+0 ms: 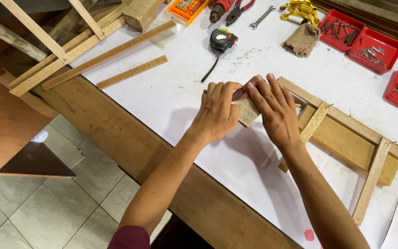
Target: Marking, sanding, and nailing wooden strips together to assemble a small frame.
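Both hands, left hand (pixel 215 113) and right hand (pixel 275 110), pinch tan printed sandpaper sheet (pixel 248 112).

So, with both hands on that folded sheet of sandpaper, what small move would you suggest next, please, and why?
Probably press the fold flat. The left hand and right hand both pinch the folded sandpaper on the white table, with the fingertips meeting along its top edge. The wooden frame lies just to the right, with only the right hand resting over its near end, so the sheet seems unready.
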